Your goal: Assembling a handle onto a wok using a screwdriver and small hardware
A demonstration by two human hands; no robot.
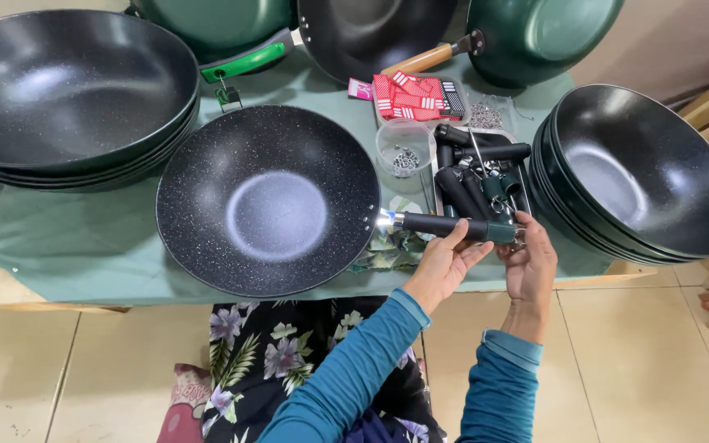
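Black handle (453, 226) sits on the wok (268, 201), which lies on the counter (67, 238) just left of the hands. Left hand (445, 262) cups the handle from below, fingers curled; right hand (531, 262) pinches its green end cap. Just beyond the hands: tray (439, 176) of loose black handles (several, jumbled), clear cup (404, 146) holding small metal screws. Stacked woks (642, 176) right of the hands.
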